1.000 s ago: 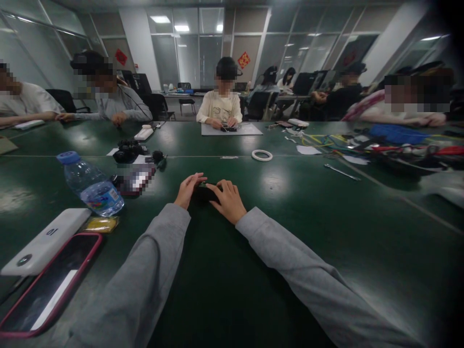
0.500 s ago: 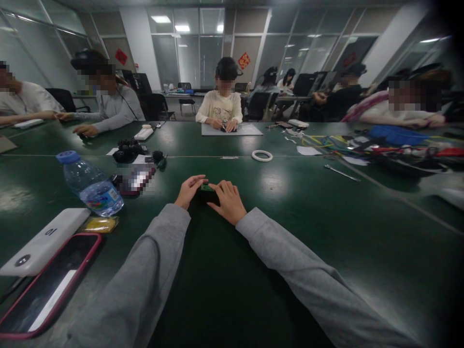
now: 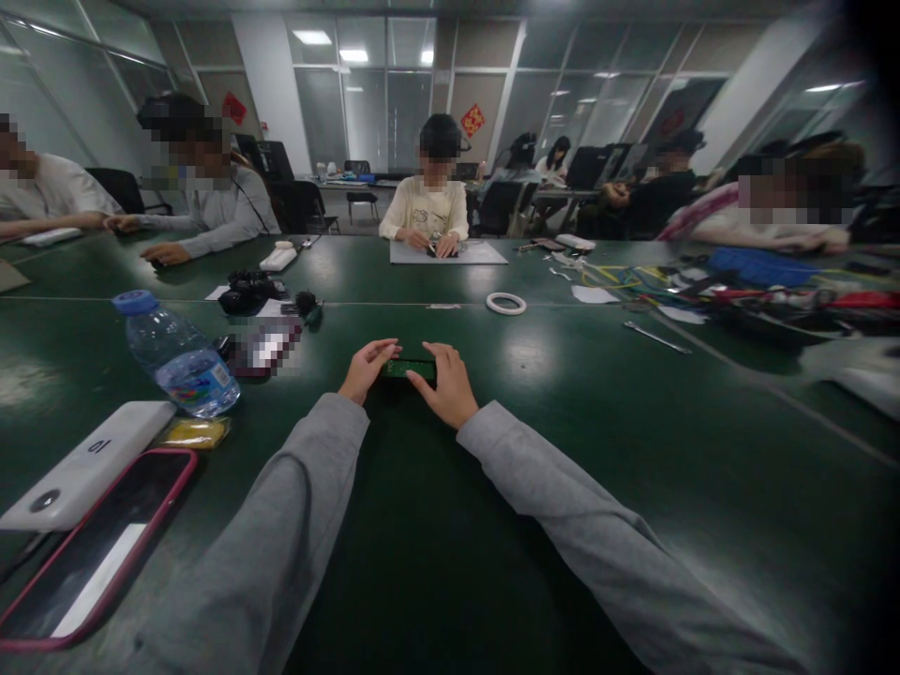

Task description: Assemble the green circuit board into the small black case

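Both my hands are at a small dark phone-shaped slab (image 3: 400, 368) with a green face, lying sideways between them in the middle of the table. My left hand (image 3: 365, 367) grips its left end, thumb and fingers closed together there. My right hand (image 3: 451, 382) wraps round the right end, with the thumb along the near edge and the fingers at the far edge. The green face shows between the hands; its underside and both ends are hidden. Fine detail on the face is too small to tell.
On the dark green table (image 3: 450, 525) at left are a water bottle (image 3: 179, 361), a yellow packet (image 3: 197, 432), a white power bank (image 3: 84, 469) and a red-cased phone (image 3: 105, 544). Ahead lies a tape roll (image 3: 506, 303); at right, a wrench (image 3: 657, 337) and tangled cables (image 3: 745, 291). People sit around.
My right hand has moved off the slab's face to its right end, its thumb and fingers now apart around it. More green face shows. My left hand has hardly moved.
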The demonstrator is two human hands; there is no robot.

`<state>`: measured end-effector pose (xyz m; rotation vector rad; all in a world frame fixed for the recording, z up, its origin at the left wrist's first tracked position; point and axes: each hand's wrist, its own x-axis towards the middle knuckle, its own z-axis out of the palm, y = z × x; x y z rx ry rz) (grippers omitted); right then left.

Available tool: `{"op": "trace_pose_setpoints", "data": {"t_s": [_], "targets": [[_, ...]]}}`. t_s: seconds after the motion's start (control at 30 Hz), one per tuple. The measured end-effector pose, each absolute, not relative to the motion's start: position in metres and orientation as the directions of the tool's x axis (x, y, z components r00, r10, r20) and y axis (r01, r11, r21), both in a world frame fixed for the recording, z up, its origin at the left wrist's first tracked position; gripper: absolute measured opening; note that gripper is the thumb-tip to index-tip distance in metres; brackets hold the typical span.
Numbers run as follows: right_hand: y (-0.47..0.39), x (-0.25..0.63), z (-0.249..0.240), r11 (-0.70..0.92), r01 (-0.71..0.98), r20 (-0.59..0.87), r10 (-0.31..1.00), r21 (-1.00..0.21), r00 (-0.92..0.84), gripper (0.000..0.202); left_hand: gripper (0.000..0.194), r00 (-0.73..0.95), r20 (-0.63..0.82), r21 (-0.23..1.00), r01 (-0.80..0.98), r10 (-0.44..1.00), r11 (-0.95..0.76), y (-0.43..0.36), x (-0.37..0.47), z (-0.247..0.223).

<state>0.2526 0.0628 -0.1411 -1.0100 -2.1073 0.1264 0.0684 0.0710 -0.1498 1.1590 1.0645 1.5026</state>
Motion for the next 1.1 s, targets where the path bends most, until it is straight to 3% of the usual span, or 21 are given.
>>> {"op": "trace_pose_setpoints", "data": {"t_s": [0.2,0.4,0.53,0.67,0.87,1.1], "targets": [[0.068,0.253,-0.149,0.714,0.57,0.499,0.696,-0.407,-0.516,0.054,0.04,-0.167,0.163,0.965,-0.177,0.972,-0.192,0.074,0.066,-0.154],[0.066,0.254,-0.145,0.64,0.716,0.547,0.719,-0.28,-0.429,0.047,0.04,-0.199,0.196,0.964,-0.142,0.96,-0.226,0.076,0.067,-0.156],[0.061,0.253,-0.143,0.626,0.762,0.57,0.692,-0.168,-0.442,0.052,0.038,-0.196,0.254,0.961,-0.056,0.947,-0.27,0.074,0.07,-0.155],[0.056,0.25,-0.14,0.674,0.72,0.555,0.667,-0.166,-0.496,0.042,0.033,-0.213,0.308,0.951,0.1,0.927,-0.293,0.074,0.068,-0.158],[0.065,0.252,-0.144,0.628,0.699,0.619,0.71,-0.341,-0.336,0.038,0.034,-0.308,0.355,0.926,0.246,0.882,-0.287,0.079,0.063,-0.165],[0.084,0.258,-0.157,0.534,0.52,0.5,0.838,-0.666,-0.22,0.032,0.029,-0.248,0.348,0.923,0.257,0.904,-0.285,0.08,0.063,-0.167]]}}
